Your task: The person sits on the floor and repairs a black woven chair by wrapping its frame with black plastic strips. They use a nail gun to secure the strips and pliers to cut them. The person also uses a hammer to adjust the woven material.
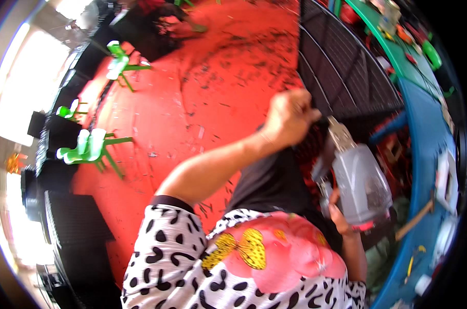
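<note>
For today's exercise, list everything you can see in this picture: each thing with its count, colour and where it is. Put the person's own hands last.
Mesh panel: one, black, upper right, standing by the bench.
Power tool: one, grey, centre right, nozzle pointing up at the panel.
Floor: one, red, strewn with dark scraps, centre.
Stools: at least two, green, left side.
Bench: one, blue and green, right edge, cluttered with small items.
Stick: one, wooden, on the bench, lower right.
Left hand: gripping the panel's lower edge.
Right hand: gripping the power tool.
</note>
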{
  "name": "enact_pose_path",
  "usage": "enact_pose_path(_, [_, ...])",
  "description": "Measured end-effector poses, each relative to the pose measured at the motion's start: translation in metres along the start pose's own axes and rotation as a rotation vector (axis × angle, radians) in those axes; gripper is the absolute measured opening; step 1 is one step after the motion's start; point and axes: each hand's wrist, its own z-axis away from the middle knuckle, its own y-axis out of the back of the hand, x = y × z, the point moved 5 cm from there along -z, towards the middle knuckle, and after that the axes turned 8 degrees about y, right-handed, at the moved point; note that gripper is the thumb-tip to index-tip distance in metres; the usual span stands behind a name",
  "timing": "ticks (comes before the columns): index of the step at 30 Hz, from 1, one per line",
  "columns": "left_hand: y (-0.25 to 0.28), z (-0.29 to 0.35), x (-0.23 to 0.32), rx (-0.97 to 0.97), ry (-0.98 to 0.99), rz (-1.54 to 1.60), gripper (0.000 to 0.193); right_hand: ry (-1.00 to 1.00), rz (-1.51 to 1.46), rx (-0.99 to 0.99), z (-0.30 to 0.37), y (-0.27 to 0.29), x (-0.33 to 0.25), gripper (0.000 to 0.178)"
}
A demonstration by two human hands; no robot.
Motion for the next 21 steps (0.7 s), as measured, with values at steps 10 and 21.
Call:
enact_pose_path(10, [-0.002,0.000,0.003,-0.039,0.154,0.048,0.024,0.905,1.519,-0.249,-0.005,-0.019,-0.021,0.033])
enact_pose_path(21, [0.002,0.000,0.000,-0.035,0.122,0.039,0.024,0.063,0.483,0.027,-0.029,0.029,-0.002,0.029])
